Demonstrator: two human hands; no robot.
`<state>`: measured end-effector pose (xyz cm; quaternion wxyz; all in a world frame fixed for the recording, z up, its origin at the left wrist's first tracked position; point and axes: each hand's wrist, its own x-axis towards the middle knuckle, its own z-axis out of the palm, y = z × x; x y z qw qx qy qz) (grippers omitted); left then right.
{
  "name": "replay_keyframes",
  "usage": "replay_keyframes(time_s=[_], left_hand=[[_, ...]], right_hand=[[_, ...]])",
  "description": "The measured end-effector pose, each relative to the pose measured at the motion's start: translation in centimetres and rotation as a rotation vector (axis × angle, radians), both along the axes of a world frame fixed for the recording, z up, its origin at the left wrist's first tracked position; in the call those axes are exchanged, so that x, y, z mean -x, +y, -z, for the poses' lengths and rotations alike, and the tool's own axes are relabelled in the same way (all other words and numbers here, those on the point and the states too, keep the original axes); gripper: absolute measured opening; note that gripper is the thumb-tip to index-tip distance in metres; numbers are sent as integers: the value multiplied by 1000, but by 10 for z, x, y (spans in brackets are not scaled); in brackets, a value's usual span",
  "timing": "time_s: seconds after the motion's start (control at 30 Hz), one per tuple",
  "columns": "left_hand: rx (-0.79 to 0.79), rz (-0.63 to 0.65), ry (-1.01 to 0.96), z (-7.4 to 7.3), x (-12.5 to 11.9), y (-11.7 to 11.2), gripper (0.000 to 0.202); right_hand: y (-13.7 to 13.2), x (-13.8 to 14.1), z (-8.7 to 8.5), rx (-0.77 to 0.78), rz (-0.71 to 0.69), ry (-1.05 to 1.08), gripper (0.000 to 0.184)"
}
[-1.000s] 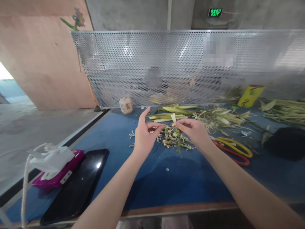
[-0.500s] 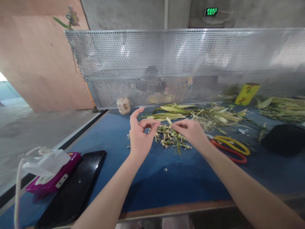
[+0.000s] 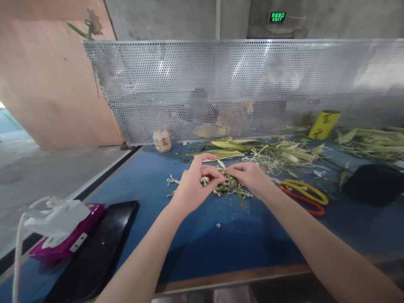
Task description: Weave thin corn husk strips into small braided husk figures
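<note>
My left hand [image 3: 195, 183] and my right hand [image 3: 249, 177] meet over the blue table [image 3: 202, 244], fingertips pinched together on a small woven green leaf piece [image 3: 232, 182] whose tail hangs down toward me. Both hands are closed in a pinch. Beneath them lies a small heap of cut leaf scraps [image 3: 217, 189]. Long green and pale leaf strips [image 3: 252, 149] lie just beyond the hands.
Scissors with yellow and red handles [image 3: 303, 197] lie right of my right hand. A black bag [image 3: 372, 185], a yellow roll [image 3: 324, 124], a small jar [image 3: 162, 140], a black tray [image 3: 94, 252], a magenta tissue pack [image 3: 63, 240] and a perforated metal screen [image 3: 240, 84] stand around.
My left hand, with its fingers apart a second ago, has closed and come right to meet my right hand on the leaf piece. The view has shifted slightly.
</note>
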<state>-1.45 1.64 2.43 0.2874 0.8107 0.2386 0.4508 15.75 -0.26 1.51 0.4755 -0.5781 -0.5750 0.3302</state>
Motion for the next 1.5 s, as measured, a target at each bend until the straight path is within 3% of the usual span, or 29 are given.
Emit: replay_keyframes(time_s=[0.1,0.23,0.37,0.47,0.63,0.77,0.87,0.93,1.07,1.17,1.37,1.5], left_hand=[[45,48,83,-2,0,-3,35],[59,29,54,-5,1,-4,34],[68,-9,55,-6,3,1,34],[170,33,3,-7,5,6,37],[344,123,-208,-8,7,11,44],[415,188,-229,-7,7,12,45],[424,267,-215,-4,4,11,45],[367,221,-199,-2,2,10,44],[77,-53,-40,-2,1,8,37],[-64,-174,38,-2,1,8,38],[-116,-209,-19,3,0,9,38],[-111,-196,-39,3,0,7,32]], right_hand=[[-2,2,0,-31,-103,-109,27],[-5,11,1,7,-237,-165,25],[-6,17,2,29,-427,-123,16],[-6,18,4,7,-535,-92,14],[-7,17,4,28,-592,10,11],[-8,19,3,24,-604,107,9],[-8,20,5,22,-616,189,7],[-7,21,9,26,-634,265,7],[-4,23,15,-6,-593,419,10],[-2,22,16,-67,-525,476,9],[0,16,7,-171,-223,555,13],[2,11,5,-171,-40,483,20]])
